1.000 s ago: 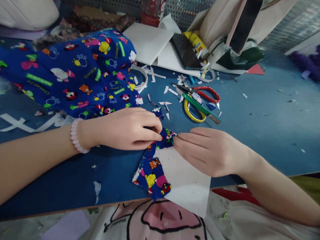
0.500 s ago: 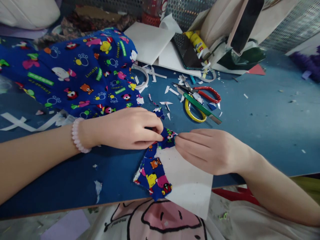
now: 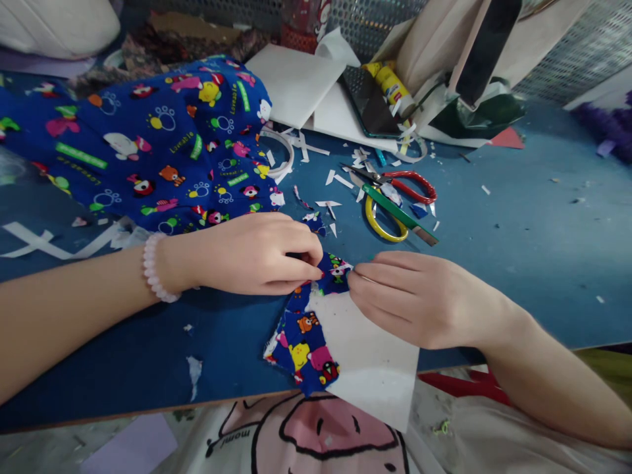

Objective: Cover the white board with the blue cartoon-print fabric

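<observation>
I can't make out whether the left hand [image 3: 251, 253] pinches or merely presses the patterned cloth piece [image 3: 303, 355], its own fingers being in the way, and the right hand [image 3: 415, 299] covers part of the white board [image 3: 368, 355]. The big blue cloth [image 3: 187, 151] runs out of sight leftward, the red bottle [image 3: 300, 33] upward.

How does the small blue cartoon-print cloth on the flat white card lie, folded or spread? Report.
Apparently folded: the cloth laps over the card at its left in raw-edged flaps; underside hidden.
</observation>
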The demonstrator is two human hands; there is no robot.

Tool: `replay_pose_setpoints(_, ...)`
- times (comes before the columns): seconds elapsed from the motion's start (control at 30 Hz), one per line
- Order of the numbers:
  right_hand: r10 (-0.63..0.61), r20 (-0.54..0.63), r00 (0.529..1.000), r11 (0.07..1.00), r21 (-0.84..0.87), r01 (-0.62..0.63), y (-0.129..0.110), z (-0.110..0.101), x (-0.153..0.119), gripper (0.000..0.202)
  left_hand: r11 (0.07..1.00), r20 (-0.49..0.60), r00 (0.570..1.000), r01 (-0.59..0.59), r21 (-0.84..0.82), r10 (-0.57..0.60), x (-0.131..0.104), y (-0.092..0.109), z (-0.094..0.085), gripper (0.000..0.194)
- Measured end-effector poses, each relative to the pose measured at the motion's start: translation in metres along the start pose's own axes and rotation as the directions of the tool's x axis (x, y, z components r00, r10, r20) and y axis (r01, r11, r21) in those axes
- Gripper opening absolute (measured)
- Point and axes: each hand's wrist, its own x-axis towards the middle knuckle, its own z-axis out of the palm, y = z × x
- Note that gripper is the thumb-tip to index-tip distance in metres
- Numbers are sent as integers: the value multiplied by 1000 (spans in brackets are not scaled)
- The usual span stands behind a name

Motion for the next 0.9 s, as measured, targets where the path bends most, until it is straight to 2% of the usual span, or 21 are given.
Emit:
replay_pose_setpoints(0.1, 33, 34, 999, 998, 56, -35, 1, 1, -1, 31, 1000, 24, 1000, 3, 3, -3, 0, 0, -1, 33)
replay_pose_setpoints(0.23, 148, 49, 988, 973, 170, -154, 6, 6, -3, 27, 995, -26, 996, -79, 67, 81, -2, 1, -2, 33)
replay_pose_setpoints(0.33, 285, 30, 958, 924, 256, -283, 10, 13, -3, 21, 989, -40, 992, -117, 86, 121, -2, 2, -2, 33)
replay_pose_setpoints(0.43, 379, 56, 924, 846, 384, -370, 12, 19, -1, 17, 996, -13, 996, -87, 37, 88, -2, 2, -2, 30)
replay_pose_setpoints(0.53, 419, 118, 900, 773, 473, -422, 11, 22, 1, 13, 998, 17, 998, -52, -32, 53, -2, 1, -2, 26)
replay_pose_setpoints(0.63, 450, 172, 876, 723, 506, -470, 10, 22, 3, 11, 994, 39, 996, -75, -75, 78, -3, 0, -3, 26)
replay_pose_setpoints(0.9, 454, 215, 864, 693, 524, -495, 9, 22, 6, 14, 980, -30, 983, -181, -84, 179, -3, 0, -2, 27)
